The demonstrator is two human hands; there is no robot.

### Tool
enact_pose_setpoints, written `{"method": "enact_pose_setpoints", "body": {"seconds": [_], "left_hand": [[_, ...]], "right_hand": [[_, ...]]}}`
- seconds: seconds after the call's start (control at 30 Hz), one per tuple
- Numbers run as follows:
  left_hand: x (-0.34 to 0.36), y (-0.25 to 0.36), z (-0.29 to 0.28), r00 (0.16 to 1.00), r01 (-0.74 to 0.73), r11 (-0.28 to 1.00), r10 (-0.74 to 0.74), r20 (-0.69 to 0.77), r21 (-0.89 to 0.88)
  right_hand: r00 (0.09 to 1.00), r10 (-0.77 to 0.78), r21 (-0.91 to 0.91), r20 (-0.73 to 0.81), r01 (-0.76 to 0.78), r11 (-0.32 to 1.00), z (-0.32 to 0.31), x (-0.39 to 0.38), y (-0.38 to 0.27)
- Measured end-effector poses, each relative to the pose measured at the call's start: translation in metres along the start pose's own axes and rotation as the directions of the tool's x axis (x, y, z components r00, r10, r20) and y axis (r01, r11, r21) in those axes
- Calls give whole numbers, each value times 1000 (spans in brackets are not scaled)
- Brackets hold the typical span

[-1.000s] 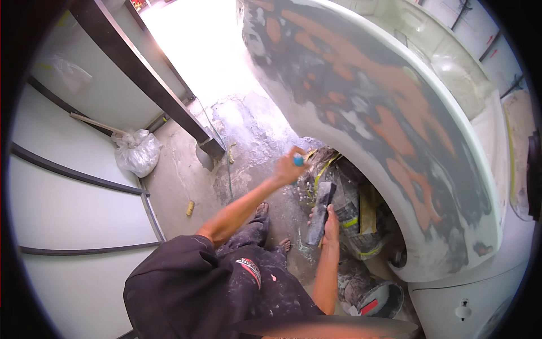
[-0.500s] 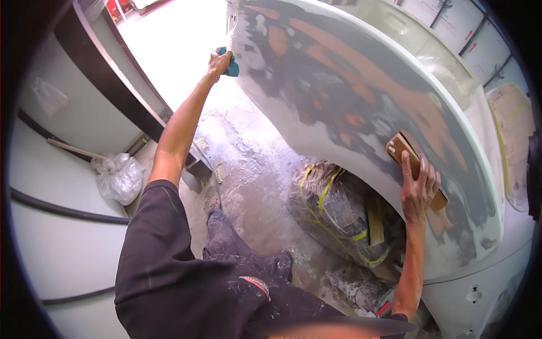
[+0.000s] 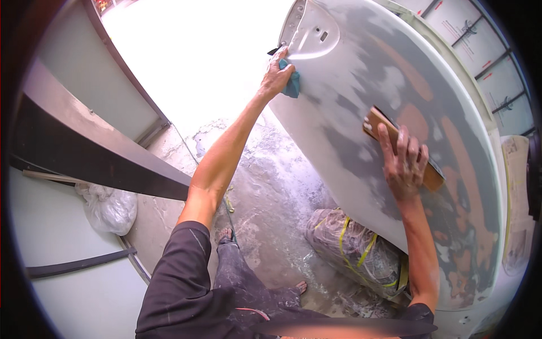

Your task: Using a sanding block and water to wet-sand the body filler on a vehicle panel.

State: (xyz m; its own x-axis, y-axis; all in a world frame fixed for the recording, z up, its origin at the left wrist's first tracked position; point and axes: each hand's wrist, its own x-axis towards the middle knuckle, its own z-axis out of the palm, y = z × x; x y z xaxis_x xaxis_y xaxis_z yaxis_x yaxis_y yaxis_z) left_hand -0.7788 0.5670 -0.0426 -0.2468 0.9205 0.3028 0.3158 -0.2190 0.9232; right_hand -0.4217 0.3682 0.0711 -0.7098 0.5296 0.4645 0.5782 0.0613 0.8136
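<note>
A large curved car body panel [image 3: 350, 130], grey-white with brown and orange filler patches, fills the upper right. My left hand [image 3: 278, 76] reaches up to its top edge and grips a small blue-green cloth [image 3: 292, 83] against it. My right hand [image 3: 403, 161] lies flat on a brown wooden sanding block [image 3: 379, 125] pressed against the panel's middle. Both arms are stretched out and wet or dusty.
A wheel wrapped in plastic and yellow tape [image 3: 355, 248] sits under the panel. The wet concrete floor [image 3: 271, 192] lies below me. A white plastic bag [image 3: 110, 206] rests at the left by a dark beam [image 3: 96, 152]. My bare feet stand near the wheel.
My view has risen and moved closer to the panel. My left hand moved right from open air onto the panel's top edge with the cloth. My right hand stays on the block.
</note>
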Motion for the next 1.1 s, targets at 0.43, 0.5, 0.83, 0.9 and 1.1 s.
{"method": "enact_pose_setpoints", "body": {"seconds": [0.43, 0.5, 0.83, 0.9, 1.1], "left_hand": [[78, -51, -98, 993, 31, 887, -80, 88, 460], [71, -37, -46, 993, 77, 934, -104, 59, 348], [41, -91, -50, 971, -201, 978, 207, 123, -56], [51, -96, -41, 973, -214, 972, 221, 69, -101], [63, -69, -13, 949, -153, 985, 168, 267, -76]], "right_hand": [[990, 139, 256, -5, -133, 957, -18, -143, 53], [995, 92, 121, 26, -95, 988, -39, -246, 123], [982, -34, 26, -187, 40, 999, 38, 55, -78], [967, 28, 86, -253, -6, 996, 46, 152, -134], [950, 120, 303, -287, -29, 953, 72, 219, -149]]}}
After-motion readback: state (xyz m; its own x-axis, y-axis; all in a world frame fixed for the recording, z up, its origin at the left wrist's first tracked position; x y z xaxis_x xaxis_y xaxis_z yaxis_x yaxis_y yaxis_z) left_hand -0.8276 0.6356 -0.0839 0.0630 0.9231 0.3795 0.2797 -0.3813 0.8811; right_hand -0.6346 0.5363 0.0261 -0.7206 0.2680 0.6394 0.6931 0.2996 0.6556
